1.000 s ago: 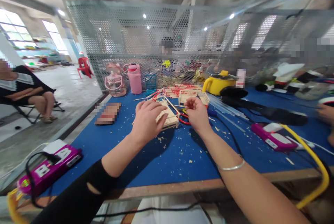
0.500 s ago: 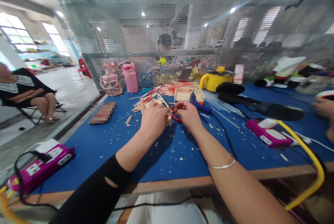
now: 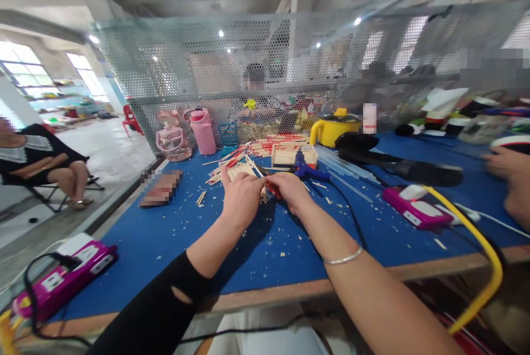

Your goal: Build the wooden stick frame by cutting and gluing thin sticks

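My left hand (image 3: pixel 244 195) is closed around a small work piece of pale wooden sticks (image 3: pixel 241 170), partly hidden beneath the fingers. Against its fingertips, my right hand (image 3: pixel 286 188) is closed on red-handled scissors (image 3: pixel 272 185), whose handle is mostly covered by the fingers. Behind the hands lies a pile of red and pale sticks (image 3: pixel 273 144). A small wooden stick frame (image 3: pixel 285 154) stands just beyond my right hand, with a blue glue gun (image 3: pixel 308 169) at its right side.
Clear glue sticks (image 3: pixel 348 170) and a yellow pot (image 3: pixel 336 127) are at the back right. Purple power strips (image 3: pixel 416 208) lie on both sides. Pink bottles (image 3: pixel 202 131) stand back left. A person's hand (image 3: pixel 511 162) is at the far right.
My right hand has turned and closed further over the red handle, moving against my left fingertips. The whole view has shifted slightly.
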Demonstrator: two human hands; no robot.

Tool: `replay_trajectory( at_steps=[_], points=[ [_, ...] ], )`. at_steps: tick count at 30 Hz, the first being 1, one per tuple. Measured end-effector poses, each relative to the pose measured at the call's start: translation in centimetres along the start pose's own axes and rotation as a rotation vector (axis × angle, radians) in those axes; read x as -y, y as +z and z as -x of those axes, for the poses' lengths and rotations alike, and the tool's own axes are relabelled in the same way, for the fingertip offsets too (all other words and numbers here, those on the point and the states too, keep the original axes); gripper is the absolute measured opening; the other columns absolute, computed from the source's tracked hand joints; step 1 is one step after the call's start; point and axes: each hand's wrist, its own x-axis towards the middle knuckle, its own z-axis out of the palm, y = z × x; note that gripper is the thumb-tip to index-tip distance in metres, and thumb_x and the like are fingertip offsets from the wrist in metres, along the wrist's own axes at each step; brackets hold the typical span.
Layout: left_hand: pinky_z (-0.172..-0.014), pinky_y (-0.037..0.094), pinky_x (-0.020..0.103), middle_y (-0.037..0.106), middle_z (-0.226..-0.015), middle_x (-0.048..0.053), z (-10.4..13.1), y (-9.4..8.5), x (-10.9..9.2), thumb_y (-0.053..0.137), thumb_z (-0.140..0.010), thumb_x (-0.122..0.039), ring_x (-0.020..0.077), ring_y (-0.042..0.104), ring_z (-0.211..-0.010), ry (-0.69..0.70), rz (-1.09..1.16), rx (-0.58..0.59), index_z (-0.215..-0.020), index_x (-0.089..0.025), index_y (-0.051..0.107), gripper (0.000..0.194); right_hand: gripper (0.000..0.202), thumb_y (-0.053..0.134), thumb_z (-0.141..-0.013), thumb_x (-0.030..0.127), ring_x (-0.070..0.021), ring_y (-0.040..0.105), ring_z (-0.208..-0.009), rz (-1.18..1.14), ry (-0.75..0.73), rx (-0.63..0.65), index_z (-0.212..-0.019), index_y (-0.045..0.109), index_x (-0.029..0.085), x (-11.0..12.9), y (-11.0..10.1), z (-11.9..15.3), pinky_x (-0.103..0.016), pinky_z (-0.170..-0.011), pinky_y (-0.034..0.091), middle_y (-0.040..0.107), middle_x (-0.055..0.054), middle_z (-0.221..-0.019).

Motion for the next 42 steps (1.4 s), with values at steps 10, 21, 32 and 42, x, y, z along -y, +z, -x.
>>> replay_trajectory(
  at_steps=[10, 21, 32, 42],
  points=[
    [-0.107, -0.001, 0.070, 0.074, -0.082, 0.002, 0.3, -0.3, -0.3, 0.050, -0.090, -0.021, 0.0222, 0.063, -0.086, 0.006, 0.031, -0.034, -0.095, -0.027, 0.071, 0.022, 0.024, 0.058, -0.068, 0.031, -0.0108, 0.040, -0.042, -0.028, 0.018, -0.005, -0.046, 0.055, 0.020, 0.2, 0.1, 0.2, -0.024, -0.041, 0.027, 0.050, 0.003, -0.044],
    [-0.107, 0.006, 0.070, 0.066, -0.120, 0.011, 1.0, -1.4, -1.0, 0.054, -0.084, -0.016, 0.0295, 0.050, -0.121, -0.082, 0.044, -0.091, -0.128, -0.022, 0.052, 0.044, 0.029, 0.049, -0.075, 0.039, -0.0104, 0.045, -0.039, -0.056, 0.038, -0.049, -0.060, 0.061, 0.017, 0.4, 0.2, 0.1, -0.023, -0.039, 0.031, 0.055, 0.000, -0.047],
    [-0.087, 0.048, 0.035, 0.067, -0.102, 0.010, 2.0, -1.6, 7.7, 0.037, -0.094, -0.031, 0.0191, 0.061, -0.096, -0.183, 0.537, -0.228, -0.114, -0.015, 0.057, 0.032, 0.015, 0.055, -0.084, 0.028, -0.0118, 0.048, -0.056, 0.449, -0.593, -0.071, -0.070, 0.053, 0.021, 7.1, -0.1, 3.5, -0.026, -0.057, 0.037, 0.054, 0.003, -0.061],
    [-0.066, 0.047, 0.027, 0.061, -0.088, 0.003, 4.8, 0.1, 7.1, 0.041, -0.093, -0.040, 0.0144, 0.058, -0.076, -0.476, 0.978, -0.075, -0.098, -0.018, 0.056, 0.028, 0.021, 0.050, -0.089, 0.020, -0.0207, 0.064, -0.093, 0.919, -1.124, 0.320, -0.103, 0.066, 0.017, 5.4, 0.3, 0.0, -0.039, -0.090, 0.044, 0.072, -0.007, -0.097]
  ],
)
